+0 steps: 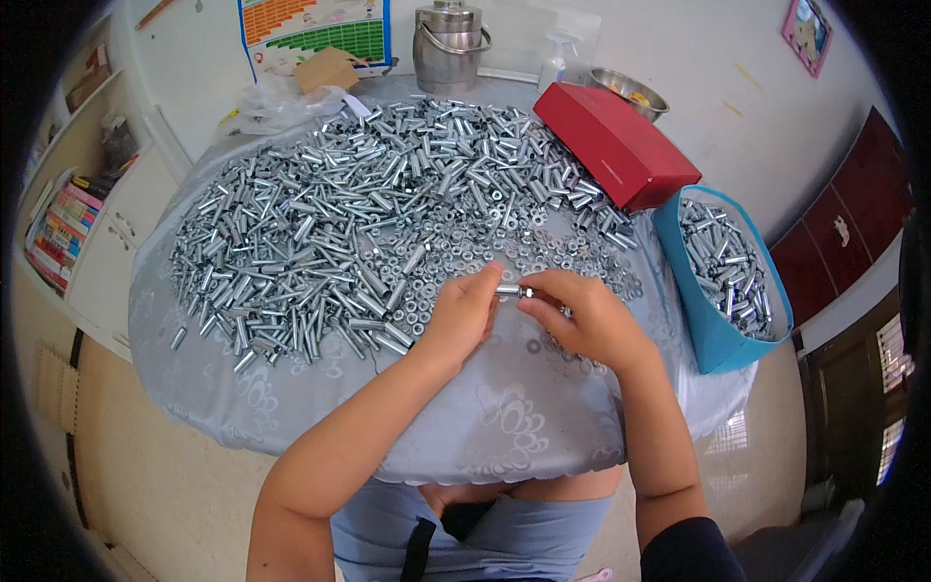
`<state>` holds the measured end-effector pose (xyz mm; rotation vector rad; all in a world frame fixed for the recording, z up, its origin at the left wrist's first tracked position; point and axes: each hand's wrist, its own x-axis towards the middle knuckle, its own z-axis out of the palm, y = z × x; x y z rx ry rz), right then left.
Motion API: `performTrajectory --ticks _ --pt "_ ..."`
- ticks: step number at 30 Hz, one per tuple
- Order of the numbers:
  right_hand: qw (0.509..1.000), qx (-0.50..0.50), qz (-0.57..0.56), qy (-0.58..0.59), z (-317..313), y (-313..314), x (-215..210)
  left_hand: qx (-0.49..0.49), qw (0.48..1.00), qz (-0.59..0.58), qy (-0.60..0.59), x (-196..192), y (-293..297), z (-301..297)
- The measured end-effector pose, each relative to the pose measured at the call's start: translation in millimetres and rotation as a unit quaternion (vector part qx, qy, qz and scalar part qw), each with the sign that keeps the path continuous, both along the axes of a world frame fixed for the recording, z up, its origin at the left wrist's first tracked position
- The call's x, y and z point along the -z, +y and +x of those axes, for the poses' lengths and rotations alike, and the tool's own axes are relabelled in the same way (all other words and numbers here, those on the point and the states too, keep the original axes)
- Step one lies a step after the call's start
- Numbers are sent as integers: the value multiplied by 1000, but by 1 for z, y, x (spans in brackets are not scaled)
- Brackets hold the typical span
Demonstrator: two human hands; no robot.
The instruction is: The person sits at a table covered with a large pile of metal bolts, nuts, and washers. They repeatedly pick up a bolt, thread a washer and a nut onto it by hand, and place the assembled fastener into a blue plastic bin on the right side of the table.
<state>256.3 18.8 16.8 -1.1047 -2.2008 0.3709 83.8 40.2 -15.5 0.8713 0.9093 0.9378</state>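
Left hand (464, 315) and right hand (582, 318) both pinched shut on small metal sleeve-and-bolt piece (511, 289), held above grey tablecloth (485, 417) beside pile of metal sleeves (369, 213); best kept aligned straight, gripped near ends, turned gently

At the top of the frame we see a steel lidded pot (448, 44), a spray bottle (553, 64) and a metal bowl (628, 92); a red box (613, 143) lies right of centre, bookshelves (66, 228) far left

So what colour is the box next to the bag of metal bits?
Red. The flat box shows best in the head view, beside the blue bag.
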Motion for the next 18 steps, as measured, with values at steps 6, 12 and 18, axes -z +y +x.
performTrajectory --ticks 6,12,18 --pt "996 35 -78 17 -6 -7 -15 -8 1000 -10 -2 0 1 0" --pt "999 38 -27 26 1 0 -4 -10 1000 9 15 -2 -1 2" --pt "999 23 19 23 -2 0 -6 -15 1000 -23 -7 -5 0 1"
